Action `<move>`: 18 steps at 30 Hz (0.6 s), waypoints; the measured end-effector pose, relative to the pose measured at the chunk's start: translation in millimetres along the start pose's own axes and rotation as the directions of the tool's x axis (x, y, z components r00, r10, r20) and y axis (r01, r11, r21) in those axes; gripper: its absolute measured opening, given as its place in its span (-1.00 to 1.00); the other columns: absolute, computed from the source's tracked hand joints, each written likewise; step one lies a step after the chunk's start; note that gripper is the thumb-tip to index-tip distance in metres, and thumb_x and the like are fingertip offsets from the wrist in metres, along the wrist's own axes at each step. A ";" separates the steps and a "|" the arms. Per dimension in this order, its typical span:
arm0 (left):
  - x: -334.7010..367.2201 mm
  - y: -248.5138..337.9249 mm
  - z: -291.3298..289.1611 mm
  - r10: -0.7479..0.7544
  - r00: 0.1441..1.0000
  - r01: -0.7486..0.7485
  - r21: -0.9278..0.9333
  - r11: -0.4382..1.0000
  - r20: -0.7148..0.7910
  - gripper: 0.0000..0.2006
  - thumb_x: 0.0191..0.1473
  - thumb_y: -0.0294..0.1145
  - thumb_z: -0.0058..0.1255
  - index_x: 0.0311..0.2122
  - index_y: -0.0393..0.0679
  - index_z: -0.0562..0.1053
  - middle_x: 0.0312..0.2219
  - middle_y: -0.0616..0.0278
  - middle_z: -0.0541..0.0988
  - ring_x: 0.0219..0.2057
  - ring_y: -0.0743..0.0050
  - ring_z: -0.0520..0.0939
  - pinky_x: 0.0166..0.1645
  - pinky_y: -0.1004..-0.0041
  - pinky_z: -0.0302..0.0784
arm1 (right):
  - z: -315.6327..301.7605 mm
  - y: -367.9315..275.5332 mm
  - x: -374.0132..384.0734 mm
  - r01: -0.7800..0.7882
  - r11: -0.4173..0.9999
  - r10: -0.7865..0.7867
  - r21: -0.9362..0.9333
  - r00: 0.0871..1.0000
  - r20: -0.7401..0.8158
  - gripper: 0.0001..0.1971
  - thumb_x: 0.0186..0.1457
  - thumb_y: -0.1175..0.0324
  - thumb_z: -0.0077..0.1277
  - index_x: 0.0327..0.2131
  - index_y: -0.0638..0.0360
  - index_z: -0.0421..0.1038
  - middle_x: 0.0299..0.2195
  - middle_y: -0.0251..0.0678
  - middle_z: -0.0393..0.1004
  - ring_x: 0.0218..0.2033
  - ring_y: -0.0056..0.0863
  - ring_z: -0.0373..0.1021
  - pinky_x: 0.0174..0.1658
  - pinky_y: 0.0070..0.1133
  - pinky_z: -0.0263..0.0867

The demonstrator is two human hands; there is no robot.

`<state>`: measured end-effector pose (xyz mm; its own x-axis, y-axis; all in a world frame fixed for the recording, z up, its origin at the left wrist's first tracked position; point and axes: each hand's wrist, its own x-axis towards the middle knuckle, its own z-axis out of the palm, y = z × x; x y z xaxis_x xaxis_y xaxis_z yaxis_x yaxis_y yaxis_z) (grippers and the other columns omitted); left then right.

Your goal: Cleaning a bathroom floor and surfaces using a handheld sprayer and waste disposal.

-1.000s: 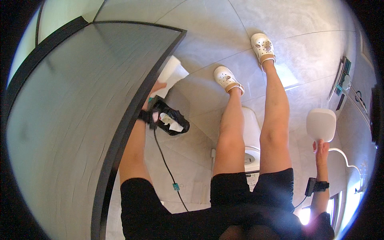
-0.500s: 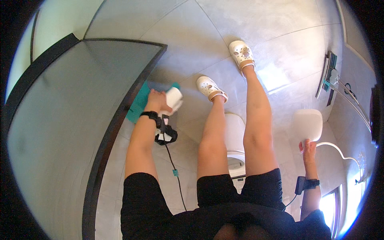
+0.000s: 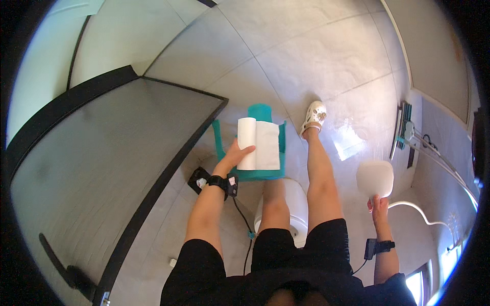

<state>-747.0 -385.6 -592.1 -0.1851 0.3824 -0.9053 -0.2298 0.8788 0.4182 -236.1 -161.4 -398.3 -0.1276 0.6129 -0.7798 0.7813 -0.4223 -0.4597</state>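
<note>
The left hand (image 3: 236, 154) is clamped around a white paper roll (image 3: 246, 144), thumb laid across its front, with a loose sheet (image 3: 268, 146) spread out to the right of the fingers. Behind the roll and sheet, and showing above and below them, is a teal plastic thing (image 3: 255, 175); the paper covers its middle, so its full shape cannot be told. It also hides the left foot.

Left of this hand runs the black frame of a grey door panel (image 3: 102, 168), the nearest large obstacle on that side, with a dark handle (image 3: 54, 259) far below and to the left. Just below the left hand, partly behind the wrist, is a small black bin (image 3: 196, 181) with white scraps in it. Below and to its right, a white toilet (image 3: 297, 199) sits behind the legs.

The right hand (image 3: 378, 205) touches the lower edge of a white rounded panel (image 3: 375, 179); whether it grips or merely rests there cannot be told. A white hose (image 3: 421, 215) curves away just to its right, and a flat-headed mop (image 3: 402, 125) stands above and to the right.
</note>
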 end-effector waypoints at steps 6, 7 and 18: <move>-2.2 47.8 -9.2 0.070 0.997 -0.048 -0.558 0.829 0.019 -0.30 0.01 0.07 0.08 0.10 -0.30 0.28 -0.12 0.04 0.50 -0.15 0.24 0.53 -0.01 0.33 0.44 | -4.0 0.3 0.9 0.025 1.000 -0.025 -0.008 1.000 -0.001 -0.46 0.25 -0.11 -0.20 -0.53 0.23 0.29 -0.77 -0.39 0.22 -0.77 -0.62 0.19 -0.71 -0.63 0.07; -1.7 67.6 -11.3 0.083 0.996 -0.050 -0.609 0.791 0.026 -0.28 0.02 0.15 0.04 0.09 -0.28 0.29 -0.13 0.06 0.50 -0.17 0.25 0.54 -0.02 0.32 0.45 | -8.4 2.5 -1.2 0.019 1.000 -0.019 0.003 1.000 -0.013 -0.45 0.25 -0.12 -0.21 -0.53 0.23 0.30 -0.77 -0.39 0.23 -0.77 -0.62 0.20 -0.71 -0.62 0.07; -45.8 196.1 -200.5 0.584 0.745 -0.648 -0.145 0.747 -0.323 -0.48 0.12 0.07 -0.03 0.10 0.01 0.32 -0.02 0.16 0.46 -0.04 0.26 0.49 0.02 0.11 0.43 | 6.1 -61.9 -6.7 0.122 0.549 -0.130 -0.827 0.990 0.060 -0.58 0.20 0.03 -0.22 -0.51 0.13 0.43 -0.71 -0.24 0.39 -0.65 -0.32 0.39 -0.48 -0.36 0.34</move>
<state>-975.1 -288.0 -453.6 -0.5803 0.7058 -0.4063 -0.1905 0.3675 0.9103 -287.3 -143.4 -367.2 -0.2646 0.6215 -0.7374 0.9184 0.3956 0.0039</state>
